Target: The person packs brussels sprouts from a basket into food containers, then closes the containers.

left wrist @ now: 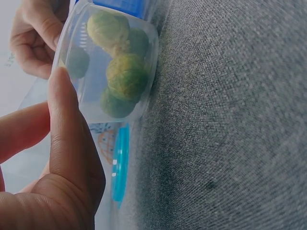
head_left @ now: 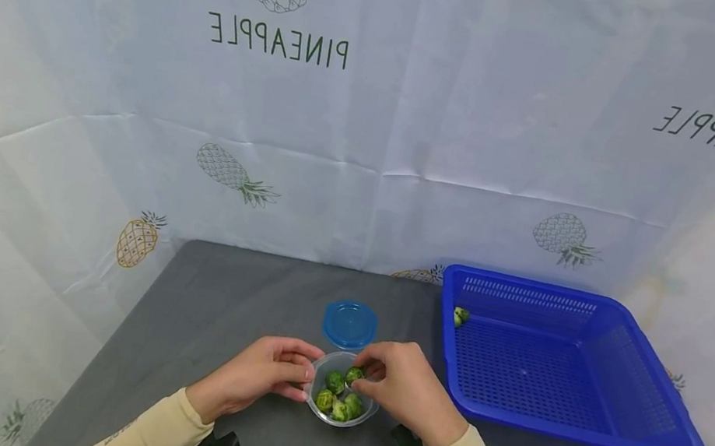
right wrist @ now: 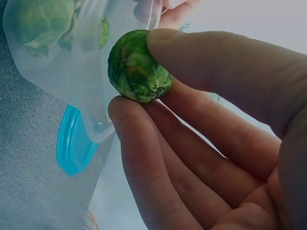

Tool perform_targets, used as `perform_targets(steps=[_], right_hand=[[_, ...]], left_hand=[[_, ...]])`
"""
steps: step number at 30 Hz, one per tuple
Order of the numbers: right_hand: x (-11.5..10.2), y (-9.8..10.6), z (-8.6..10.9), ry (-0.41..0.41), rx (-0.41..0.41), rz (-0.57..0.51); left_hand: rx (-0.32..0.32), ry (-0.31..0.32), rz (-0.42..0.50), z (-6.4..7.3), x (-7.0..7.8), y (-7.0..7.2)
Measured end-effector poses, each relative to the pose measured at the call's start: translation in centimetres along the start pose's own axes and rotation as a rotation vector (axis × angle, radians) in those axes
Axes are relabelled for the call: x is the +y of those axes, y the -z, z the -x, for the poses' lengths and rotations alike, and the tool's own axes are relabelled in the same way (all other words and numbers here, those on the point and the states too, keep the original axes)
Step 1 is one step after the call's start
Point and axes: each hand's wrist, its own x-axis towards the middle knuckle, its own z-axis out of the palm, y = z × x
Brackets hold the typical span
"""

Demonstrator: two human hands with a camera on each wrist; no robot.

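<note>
A small clear plastic container (head_left: 324, 363) stands on the grey table, with several Brussels sprouts (head_left: 339, 410) inside. At its left side is my left hand (head_left: 267, 371), holding it by the rim with thumb and fingers; the thumb lies along the wall in the left wrist view. My right hand (head_left: 410, 384) pinches one green Brussels sprout (right wrist: 138, 67) between thumb and fingertips, over the container's right rim. Through the clear wall (left wrist: 91, 108) more sprouts show in the left wrist view. Just behind the container lies a round blue lid (head_left: 350, 324).
To the right stands a large blue plastic basket (head_left: 567, 429) with slotted sides. Cut or small sprouts (head_left: 459, 317) lie in its left back corner. A white curtain with pineapple prints (head_left: 375, 115) hangs behind the grey table (head_left: 211, 293).
</note>
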Motion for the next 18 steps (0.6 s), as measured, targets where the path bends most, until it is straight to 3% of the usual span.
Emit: perform_targets(steps=[12, 18], right_hand=[[-0.1, 1.2, 0.7, 0.002, 0.050, 0.025], [0.3, 3.7, 1.4, -0.048, 0.078, 0.013]], left_hand=[[0.001, 0.007, -0.014, -0.4, 0.2, -0.3], [0.013, 0.007, -0.021, -0.2, -0.2, -0.2]])
